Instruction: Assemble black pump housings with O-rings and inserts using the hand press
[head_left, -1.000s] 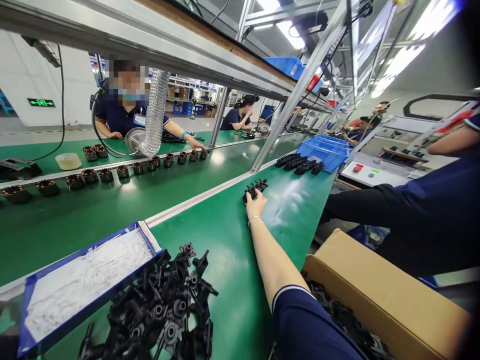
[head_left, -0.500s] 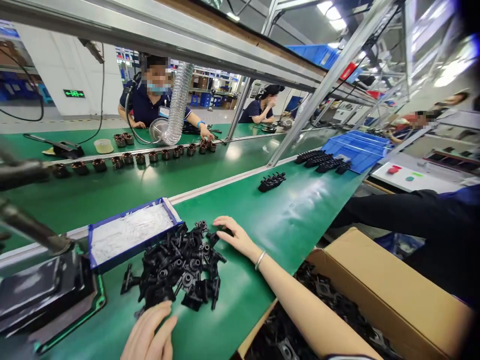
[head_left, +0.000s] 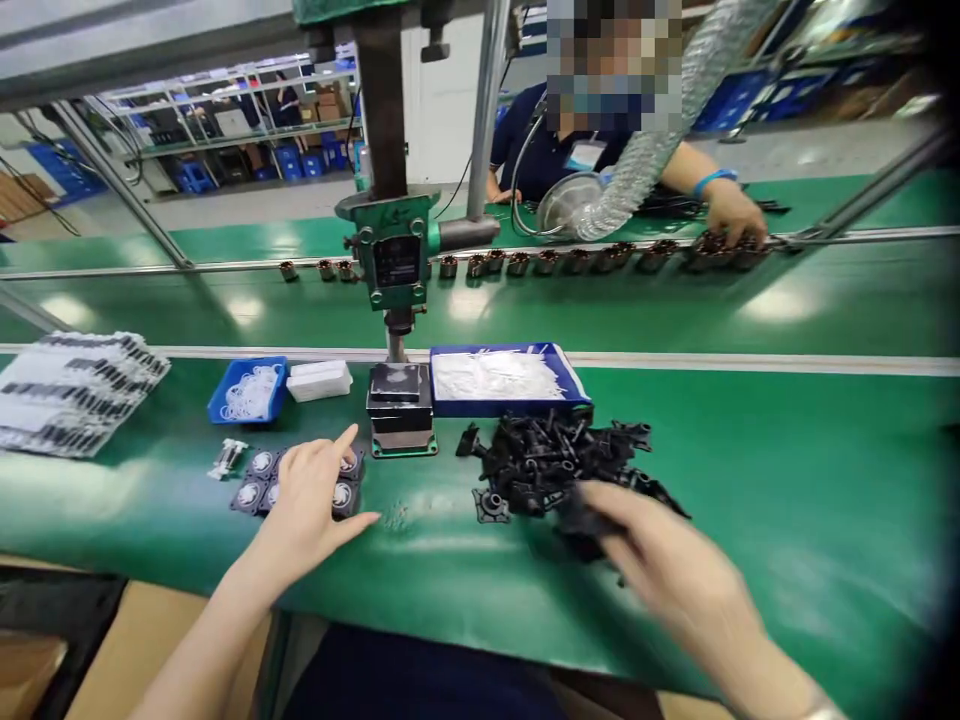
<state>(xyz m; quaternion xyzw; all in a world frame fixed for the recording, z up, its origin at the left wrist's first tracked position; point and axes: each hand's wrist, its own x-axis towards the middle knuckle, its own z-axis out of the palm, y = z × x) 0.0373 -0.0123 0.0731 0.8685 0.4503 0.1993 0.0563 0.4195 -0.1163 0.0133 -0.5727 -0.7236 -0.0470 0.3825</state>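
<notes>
My left hand (head_left: 307, 500) lies with fingers spread and thumb out over a block of black square parts with white round centres (head_left: 247, 494); it covers the middle of the block. My right hand (head_left: 667, 550), smeared by motion, pinches a black plastic part (head_left: 581, 518) at the front right of a heap of black plastic parts (head_left: 532, 450). One flanged piece (head_left: 491, 505) lies at the heap's left edge. Between the hands stands a press with a black block (head_left: 401, 405) at its base.
Behind the heap is a blue tray of white strips (head_left: 499, 378). To the left are a blue bin of white rings (head_left: 251, 390), a white block (head_left: 319, 380), a small white fixture (head_left: 227, 458) and stacked white-and-black pieces (head_left: 75, 390). Across the bench, a co-worker's hand (head_left: 735, 215) touches copper-wound parts (head_left: 607, 258).
The view has swung left, bringing the press and the left-side parts into sight. My left hand has moved from the heap to the square parts; my right hand now grips a black part.
</notes>
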